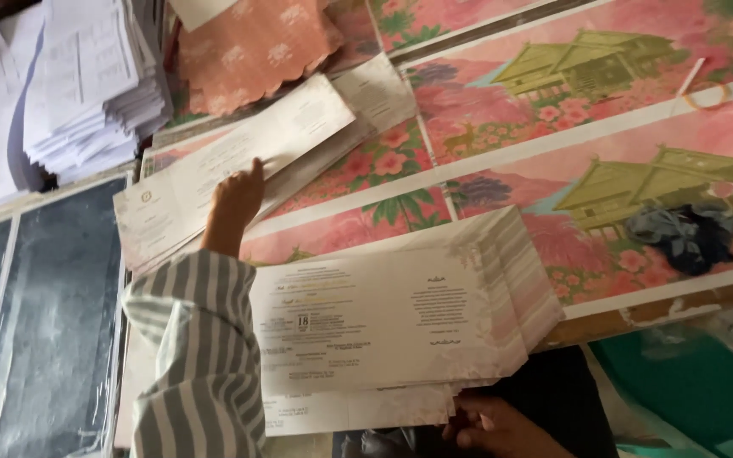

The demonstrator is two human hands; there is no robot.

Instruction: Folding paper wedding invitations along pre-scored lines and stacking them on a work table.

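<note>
Left hand (237, 197), grey-and-white striped sleeve (197, 356) behind it, reaches far-left and presses fingers down on a spread of pale printed cards (231, 165) lying on the surface; fingers are flat on the top card, not curled around it. Right hand (498, 427) is near, at the bottom edge, pinching the lower edge of a fanned stack of white printed cards with pinkish patterned backs (392, 326), held up over the near middle of the scene. The hands are well apart.

Around them: large floral print sheets in pink with olive-green house drawings (604, 102) cover the surface from middle to far right. A crumpled dark blue-grey cloth (685, 233) sits on the right sheet. Salmon-pink patterned paper with a scalloped edge (252, 47) lies far, just beyond the spread cards. A tall stack of white paper sheets (86, 85) stands far-left. A dark panel under clear plastic film (44, 314) lies left. Green plastic (689, 382) shows near-right.

The held stack blocks the surface below it and most of the right hand; only fingers and knuckles show. Card print is too small to make out. The stack of white paper sheets and the floral print sheets are cut off by the frame.
</note>
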